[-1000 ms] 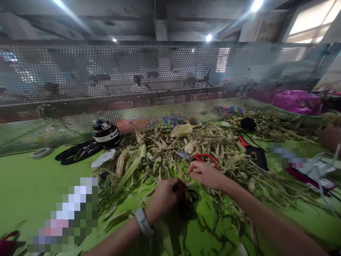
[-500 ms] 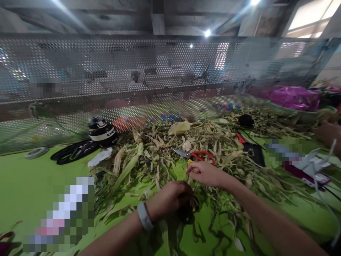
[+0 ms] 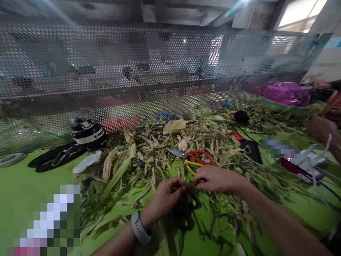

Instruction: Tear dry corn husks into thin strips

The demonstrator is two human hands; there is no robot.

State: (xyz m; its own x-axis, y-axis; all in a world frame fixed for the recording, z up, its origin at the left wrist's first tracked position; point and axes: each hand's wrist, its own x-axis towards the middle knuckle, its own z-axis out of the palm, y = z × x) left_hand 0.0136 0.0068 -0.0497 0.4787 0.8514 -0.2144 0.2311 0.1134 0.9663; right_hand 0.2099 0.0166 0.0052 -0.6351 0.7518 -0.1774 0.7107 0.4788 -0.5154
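Observation:
My left hand [image 3: 167, 196], with a white wristband, is closed in a pinch on a dark bundle of plant strands [image 3: 186, 209] near the front of the leaf pile. My right hand [image 3: 216, 179] is closed too, its fingertips pinched close beside the left hand's, on strands I cannot name. Red-and-yellow handled scissors [image 3: 192, 158] lie just behind my hands on the dried leaves and husks [image 3: 149, 156], which cover the middle of the green table [image 3: 29, 185].
A perforated metal screen [image 3: 106, 71] runs along the table's far edge. A black-and-white bottle [image 3: 87, 132] and black straps lie at left, with white paper beside them. At right are a black pouch [image 3: 252, 151], a pink device, a purple bag [image 3: 287, 93] and another person's hand [image 3: 323, 129].
My right hand has come down and back toward the left hand, so the fingertips now almost meet. The view has tilted slightly left and down.

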